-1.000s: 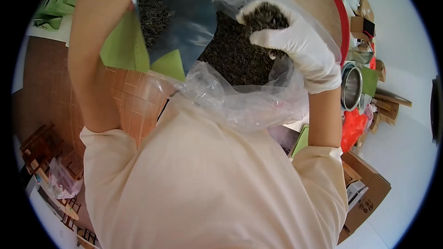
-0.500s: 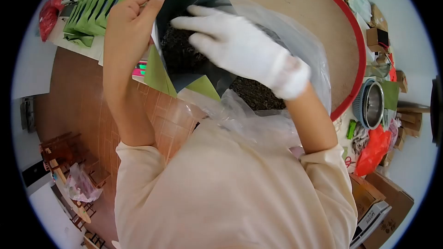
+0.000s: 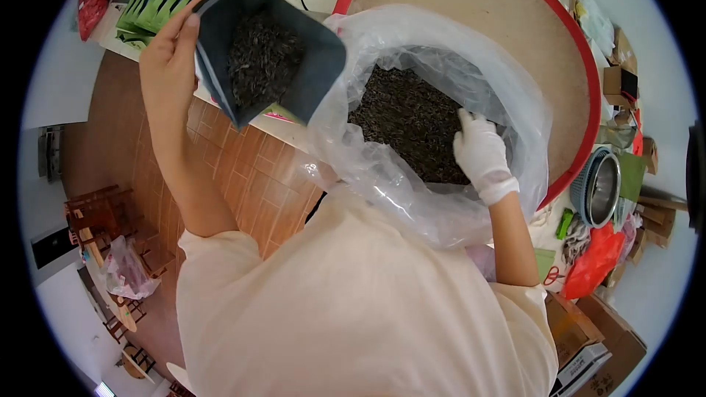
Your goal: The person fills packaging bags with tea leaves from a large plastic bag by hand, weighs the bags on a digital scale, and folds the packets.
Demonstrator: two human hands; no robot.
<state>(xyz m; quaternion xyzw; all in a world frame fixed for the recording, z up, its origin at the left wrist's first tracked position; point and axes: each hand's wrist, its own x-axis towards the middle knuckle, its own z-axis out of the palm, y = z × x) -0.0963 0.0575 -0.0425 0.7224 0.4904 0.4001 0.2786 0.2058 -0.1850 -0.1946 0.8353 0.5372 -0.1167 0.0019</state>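
My bare left hand point(image 3: 170, 59) pinches the edge of a pouch point(image 3: 321, 55) with a dark inside and green outside. The pouch's mouth gapes, and dark dried leaves point(image 3: 265, 59) lie in it. To its right a large clear plastic bag point(image 3: 526, 117) stands wide open, holding a mass of similar loose dark leaves point(image 3: 408, 114). My right hand point(image 3: 479, 148), in a white glove, is inside this bag at the right side of the leaves. Its fingertips touch them, partly hidden, so whether it grips any does not show.
A round tan tray with a red rim point(image 3: 588, 66) lies behind the bag. Green pouches point(image 3: 158, 0) stand in rows at the upper left. Metal bowl point(image 3: 604, 187), red plastic bag point(image 3: 592, 261), scissors point(image 3: 553, 275) and cardboard boxes point(image 3: 570, 323) are at the right.
My gloved right hand went from the big bag to the pouch, then back down into the big bag without the clump it held. My left hand has shifted the pouch leftward, away from the bag.
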